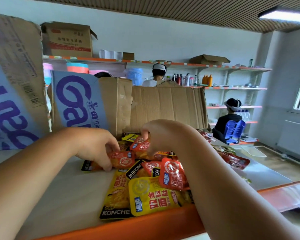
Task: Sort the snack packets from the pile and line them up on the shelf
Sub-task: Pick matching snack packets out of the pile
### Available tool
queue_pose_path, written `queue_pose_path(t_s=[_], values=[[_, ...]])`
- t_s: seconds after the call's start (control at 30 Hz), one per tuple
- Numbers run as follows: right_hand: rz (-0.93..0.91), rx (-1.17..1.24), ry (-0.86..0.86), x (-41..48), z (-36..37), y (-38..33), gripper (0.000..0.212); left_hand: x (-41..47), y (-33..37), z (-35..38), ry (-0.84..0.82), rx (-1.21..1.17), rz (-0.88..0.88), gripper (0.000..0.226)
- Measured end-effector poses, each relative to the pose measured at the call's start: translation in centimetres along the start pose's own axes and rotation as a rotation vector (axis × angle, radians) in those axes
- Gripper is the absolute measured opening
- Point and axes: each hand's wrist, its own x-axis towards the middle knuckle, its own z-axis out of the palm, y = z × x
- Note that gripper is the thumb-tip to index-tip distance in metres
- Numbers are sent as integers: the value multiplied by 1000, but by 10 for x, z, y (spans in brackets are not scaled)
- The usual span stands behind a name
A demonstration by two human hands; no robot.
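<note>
A pile of red and yellow snack packets point(145, 187) lies on the pale shelf board point(62, 191) with an orange front edge. My left hand point(97, 148) pinches a red packet point(123, 160) at the pile's left side. My right hand point(154, 134) reaches over the back of the pile and pinches another red packet point(139, 144). A large yellow packet point(151, 196) lies nearest the front edge. More red packets point(234, 161) lie to the right, behind my right forearm.
Torn cardboard boxes point(166, 108) stand along the back of the shelf, one with blue print point(76, 101) and a larger one at the far left point(12, 80). Two people work at wall shelves point(232, 88) beyond. A blue plastic stool point(234, 130) stands right.
</note>
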Motion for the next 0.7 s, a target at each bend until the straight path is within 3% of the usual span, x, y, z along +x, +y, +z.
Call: queue_pose_path(t_s=[0.27,0.47,0.7], values=[[-10,135,126,0,-7,7,49,-11,-4,-16,44,-103,73,47],[-47,196,269,-2,-21,3,35,-19,-10,-24,93,-173,121,39],[-32,102,377,-9,-47,-13,31,-27,-8,-24,256,-211,139,28]])
